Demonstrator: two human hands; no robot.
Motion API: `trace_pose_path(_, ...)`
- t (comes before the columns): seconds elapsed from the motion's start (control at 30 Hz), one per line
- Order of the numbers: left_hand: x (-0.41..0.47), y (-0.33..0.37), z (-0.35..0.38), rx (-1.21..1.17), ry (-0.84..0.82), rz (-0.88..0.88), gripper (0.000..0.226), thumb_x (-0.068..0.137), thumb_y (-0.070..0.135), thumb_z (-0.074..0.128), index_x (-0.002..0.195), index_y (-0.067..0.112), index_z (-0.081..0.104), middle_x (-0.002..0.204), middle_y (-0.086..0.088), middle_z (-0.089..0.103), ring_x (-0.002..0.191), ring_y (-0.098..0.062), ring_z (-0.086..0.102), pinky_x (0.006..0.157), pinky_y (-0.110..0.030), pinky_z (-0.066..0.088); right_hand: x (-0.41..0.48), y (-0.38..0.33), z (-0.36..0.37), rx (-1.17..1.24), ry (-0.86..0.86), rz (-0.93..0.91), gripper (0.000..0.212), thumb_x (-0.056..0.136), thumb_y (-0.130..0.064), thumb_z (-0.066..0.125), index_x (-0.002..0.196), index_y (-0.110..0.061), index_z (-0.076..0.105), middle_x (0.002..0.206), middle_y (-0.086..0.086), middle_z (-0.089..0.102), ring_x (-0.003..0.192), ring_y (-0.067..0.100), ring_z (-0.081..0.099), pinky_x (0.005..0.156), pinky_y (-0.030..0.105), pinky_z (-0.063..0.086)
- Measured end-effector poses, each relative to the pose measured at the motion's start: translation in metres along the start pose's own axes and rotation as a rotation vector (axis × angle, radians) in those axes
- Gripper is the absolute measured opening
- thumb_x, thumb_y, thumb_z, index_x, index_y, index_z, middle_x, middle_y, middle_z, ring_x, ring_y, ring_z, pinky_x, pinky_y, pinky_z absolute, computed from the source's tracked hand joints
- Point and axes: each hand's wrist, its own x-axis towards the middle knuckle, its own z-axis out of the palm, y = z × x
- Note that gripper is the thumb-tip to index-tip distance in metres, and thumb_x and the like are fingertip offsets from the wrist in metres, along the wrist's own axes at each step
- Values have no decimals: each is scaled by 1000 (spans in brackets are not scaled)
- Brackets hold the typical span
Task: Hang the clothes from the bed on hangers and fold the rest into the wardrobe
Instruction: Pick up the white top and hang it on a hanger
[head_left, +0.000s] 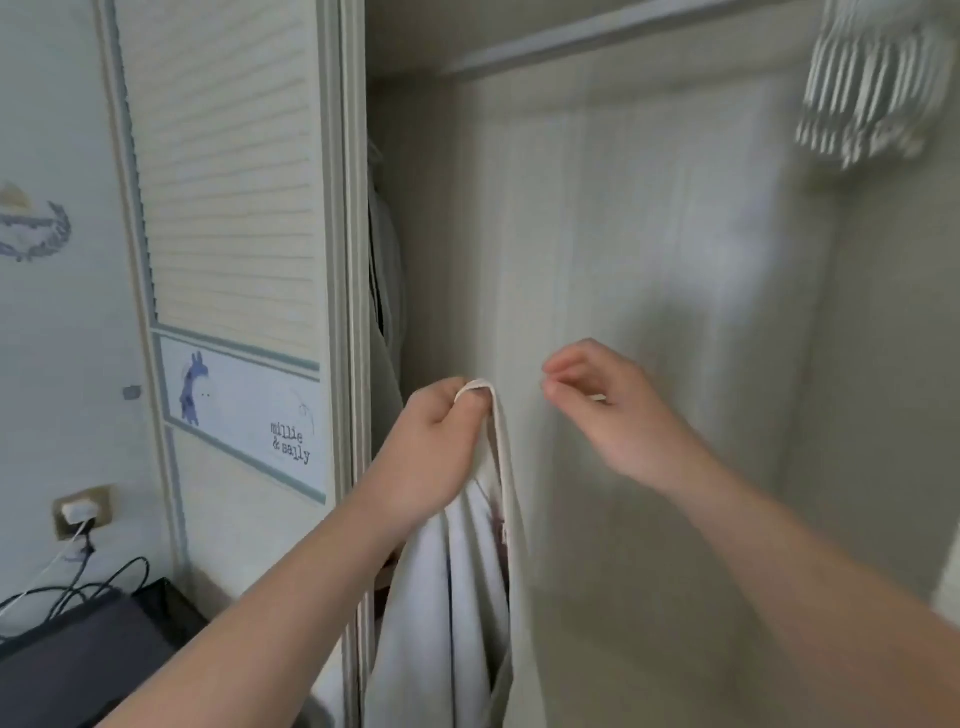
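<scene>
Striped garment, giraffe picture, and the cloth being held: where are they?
Striped garment (872, 88): head view, its hanging folds.
Giraffe picture (191, 397): head view, the giraffe's body.
Held cloth (447, 597): head view, its draped middle.

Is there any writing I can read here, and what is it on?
"millie & sally": printed on the picture band of the wardrobe door, beside a blue giraffe drawing.
Wall emblem: no letters legible.
Dark mark on the garment that the left hand grips: too blurred.
</scene>
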Motion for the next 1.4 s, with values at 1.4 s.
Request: trace_pose_path(1.4,354,33,29,-321,-178,25,17,91,30,47,86,15,54,81,-9,49,75,-25,47,72,-39,32,248,-51,-235,-1743,712,485,35,94,0,48,127,-2,58,127,19,50,121,41,51,94,45,45)
